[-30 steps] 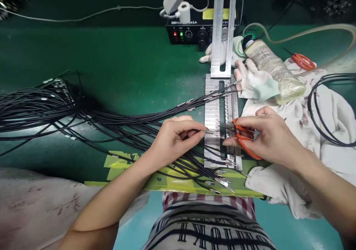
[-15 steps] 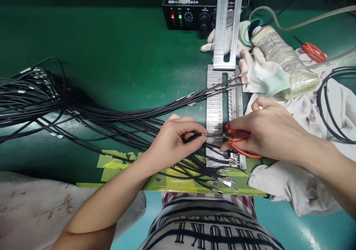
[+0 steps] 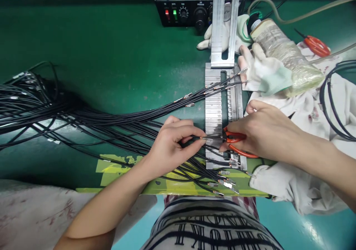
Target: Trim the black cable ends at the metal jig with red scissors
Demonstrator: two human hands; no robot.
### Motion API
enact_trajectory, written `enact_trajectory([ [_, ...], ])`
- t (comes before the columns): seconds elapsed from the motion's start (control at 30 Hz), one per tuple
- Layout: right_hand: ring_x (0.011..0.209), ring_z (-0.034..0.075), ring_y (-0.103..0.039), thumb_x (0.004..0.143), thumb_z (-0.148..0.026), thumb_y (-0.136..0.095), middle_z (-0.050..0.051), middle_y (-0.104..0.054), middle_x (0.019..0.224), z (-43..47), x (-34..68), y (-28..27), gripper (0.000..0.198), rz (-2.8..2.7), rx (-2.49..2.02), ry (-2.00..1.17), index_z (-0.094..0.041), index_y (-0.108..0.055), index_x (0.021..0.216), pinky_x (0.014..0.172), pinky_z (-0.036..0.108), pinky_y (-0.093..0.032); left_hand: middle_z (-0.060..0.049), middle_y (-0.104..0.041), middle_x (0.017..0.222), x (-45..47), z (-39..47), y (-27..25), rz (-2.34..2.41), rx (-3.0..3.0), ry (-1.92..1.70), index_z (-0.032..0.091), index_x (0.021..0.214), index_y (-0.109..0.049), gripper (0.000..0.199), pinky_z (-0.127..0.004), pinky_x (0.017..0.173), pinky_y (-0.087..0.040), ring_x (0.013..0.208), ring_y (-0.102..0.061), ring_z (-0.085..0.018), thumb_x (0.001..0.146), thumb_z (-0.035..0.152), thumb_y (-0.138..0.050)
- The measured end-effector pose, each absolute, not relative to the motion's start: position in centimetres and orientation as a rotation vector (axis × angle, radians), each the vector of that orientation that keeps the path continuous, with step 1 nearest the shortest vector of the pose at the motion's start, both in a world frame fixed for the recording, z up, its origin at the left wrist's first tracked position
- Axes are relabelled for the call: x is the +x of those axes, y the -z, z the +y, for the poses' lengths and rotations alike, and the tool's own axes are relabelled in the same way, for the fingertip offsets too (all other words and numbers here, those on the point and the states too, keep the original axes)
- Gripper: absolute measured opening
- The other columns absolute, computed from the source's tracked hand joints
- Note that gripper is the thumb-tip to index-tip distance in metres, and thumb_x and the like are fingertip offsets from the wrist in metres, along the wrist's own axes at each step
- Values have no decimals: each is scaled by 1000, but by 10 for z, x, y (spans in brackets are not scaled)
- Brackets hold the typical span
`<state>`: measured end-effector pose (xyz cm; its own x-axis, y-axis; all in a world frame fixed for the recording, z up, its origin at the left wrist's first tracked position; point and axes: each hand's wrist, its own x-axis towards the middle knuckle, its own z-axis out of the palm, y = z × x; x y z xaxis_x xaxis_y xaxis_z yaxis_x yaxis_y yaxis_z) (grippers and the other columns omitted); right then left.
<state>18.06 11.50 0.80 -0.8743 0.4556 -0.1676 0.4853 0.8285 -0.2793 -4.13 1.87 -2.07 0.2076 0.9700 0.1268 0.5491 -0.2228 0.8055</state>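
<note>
Between thumb and fingertips, my left hand (image 3: 179, 140) pinches the end of a black cable (image 3: 196, 136), its tip pointing right. My right hand (image 3: 258, 133) is closed round orange-handled pliers (image 3: 236, 137), whose thin metal jaws reach left to that cable end; whether they touch it I cannot tell. Both hands are over a slotted metal fixture (image 3: 213, 111). A large bundle of black cables (image 3: 119, 117) runs in from the left. Some of its ends, with metal tips (image 3: 228, 184), lie below my hands; others cross the fixture above them.
A black control box (image 3: 191, 10) stands at the back behind an upright metal bracket (image 3: 217, 31). To the right lie white gloves (image 3: 267, 72), a plastic-wrapped bottle (image 3: 289, 53), a second orange-handled tool (image 3: 317, 46), white cloth (image 3: 342, 94) and a coiled black cable (image 3: 329, 105). Yellow tape (image 3: 178, 185) runs along the front edge.
The view has shifted slightly. Both hands keep their grips on the cable and pliers, and the plier jaws remain close to the cable end.
</note>
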Motion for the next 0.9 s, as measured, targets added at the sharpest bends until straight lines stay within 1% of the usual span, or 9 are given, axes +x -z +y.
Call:
enact_trajectory([
  [0.13, 50, 11, -23, 87, -60, -54, -5, -38, 45, 116, 184, -3, 51, 2877, 827, 720, -22, -49, 54, 62, 32, -24, 6, -48, 58, -42, 19, 19, 1406, 1827, -894, 17, 87, -73, 7, -29, 67, -35, 56, -46, -9, 87, 21, -67],
  [0.2, 48, 10, -24, 87, -64, -53, -6, -35, 43, 117, 187, -4, 54, 2882, 879, 789, -22, -48, 54, 62, 32, -25, 5, -51, 59, -43, 20, 18, 1400, 1803, -908, 18, 88, -73, 7, -28, 66, -37, 57, -47, -10, 88, 21, -68],
  [0.27, 47, 10, -24, 86, -68, -52, -7, -33, 42, 118, 190, -6, 57, 2906, 935, 787, -21, -45, 54, 64, 33, -26, 2, -61, 69, -43, 19, 20, 1401, 1781, -936, 18, 94, -72, 7, -26, 65, -39, 61, -51, -10, 89, 21, -68],
  [0.33, 48, 10, -24, 85, -71, -52, -6, -33, 42, 117, 192, -7, 60, 2911, 992, 753, -21, -41, 54, 65, 34, -27, -1, -69, 84, -44, 19, 22, 1404, 1776, -999, 18, 100, -69, 11, -25, 69, -44, 70, -58, -11, 90, 20, -67],
  [0.43, 50, 11, -24, 84, -73, -50, -5, -33, 42, 115, 193, -6, 61, 2898, 1061, 725, -21, -38, 55, 66, 35, -26, -2, -72, 94, -45, 18, 26, 1364, 1829, -1094, 18, 102, -67, 12, -23, 76, -49, 82, -64, -12, 91, 13, -64],
  [0.53, 51, 12, -25, 85, -73, -49, -5, -34, 43, 113, 193, -6, 60, 2888, 1092, 705, -22, -37, 55, 67, 35, -25, -4, -72, 94, -46, 19, 30, 1296, 1913, -1097, 17, 106, -68, 17, -22, 74, -49, 81, -65, -12, 93, 10, -60],
  [0.6, 50, 11, -24, 87, -71, -48, -5, -38, 44, 111, 192, -8, 59, 2891, 1088, 676, -21, -38, 56, 68, 35, -24, -5, -71, 91, -46, 19, 32, 1297, 1988, -1060, 14, 108, -67, 17, -23, 71, -48, 78, -63, -12, 95, 11, -57],
  [0.77, 50, 10, -22, 90, -64, -47, -3, -52, 50, 109, 190, -15, 53, 2970, 1012, 429, -21, -47, 59, 71, 37, -22, -6, -69, 85, -45, 21, 31, 1373, 2229, -864, 12, 107, -66, 17, -28, 65, -37, 66, -54, -13, 98, 16, -52],
  [0.9, 50, 12, -20, 88, -64, -45, -3, -50, 48, 111, 189, -19, 52, 2978, 904, 228, -22, -51, 58, 72, 37, -22, -5, -67, 81, -44, 21, 28, 1389, 2292, -764, 10, 105, -66, 19, -30, 65, -34, 63, -52, -13, 99, 17, -49],
])
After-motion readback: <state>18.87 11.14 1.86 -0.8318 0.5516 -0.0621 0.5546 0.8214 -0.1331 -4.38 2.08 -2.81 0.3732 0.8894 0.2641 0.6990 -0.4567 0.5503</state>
